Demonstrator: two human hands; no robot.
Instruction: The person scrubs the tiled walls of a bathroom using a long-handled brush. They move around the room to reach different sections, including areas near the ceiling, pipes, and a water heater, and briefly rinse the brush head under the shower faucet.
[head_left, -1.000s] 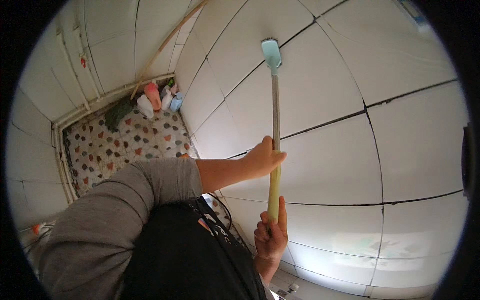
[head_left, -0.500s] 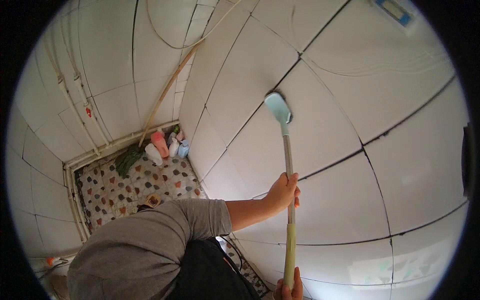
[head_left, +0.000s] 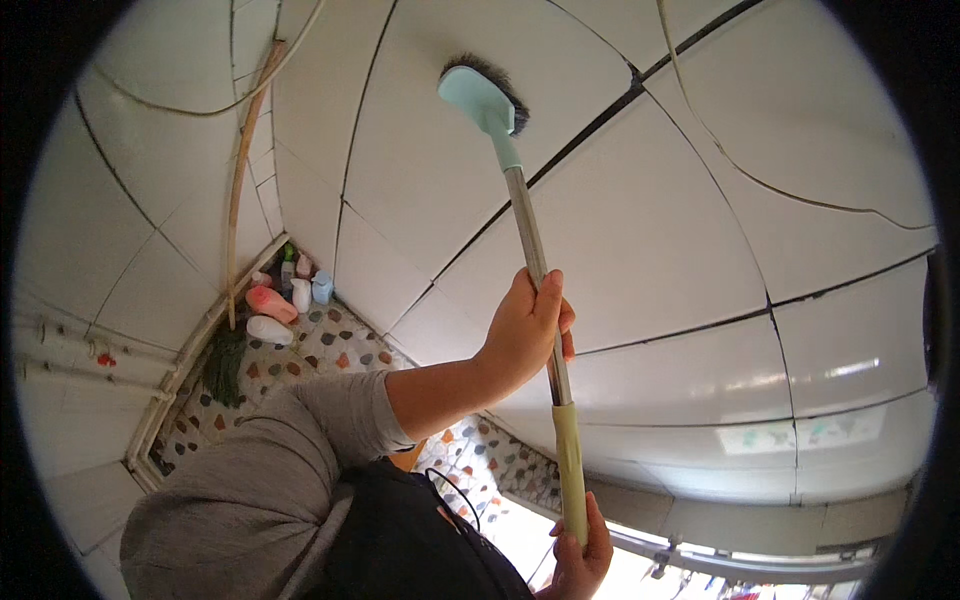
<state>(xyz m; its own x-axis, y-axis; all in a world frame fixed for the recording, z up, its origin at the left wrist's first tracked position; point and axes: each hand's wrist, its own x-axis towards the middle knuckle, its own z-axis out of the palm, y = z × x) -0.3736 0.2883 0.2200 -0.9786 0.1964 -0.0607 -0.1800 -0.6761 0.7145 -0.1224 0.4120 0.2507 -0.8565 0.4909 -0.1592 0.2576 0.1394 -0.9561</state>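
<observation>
A long-handled scrubbing brush (head_left: 478, 97) with a pale blue-green head and dark bristles slants up against the white tiled wall (head_left: 640, 220). Whether its bristles touch the tiles, I cannot tell. My left hand (head_left: 525, 325) is closed around the metal pole (head_left: 524, 215) partway down. Lower, at the end of the yellow-green grip (head_left: 568, 450), my right hand (head_left: 583, 555) wraps the handle. Dark lines run along the joints between tiles near the brush.
Several bottles (head_left: 300, 293) stand and lie in the floor corner, beside a green-bristled broom (head_left: 224, 370) with a wooden handle. A pale hose (head_left: 690, 110) hangs along the wall. Pipes with a red valve (head_left: 105, 359) run at left. Below lies pebble-patterned flooring (head_left: 325, 340).
The brush head has moved up and to the left in view, off the dark joint onto a tile. Both hands have risen with the handle, and the view has turned.
</observation>
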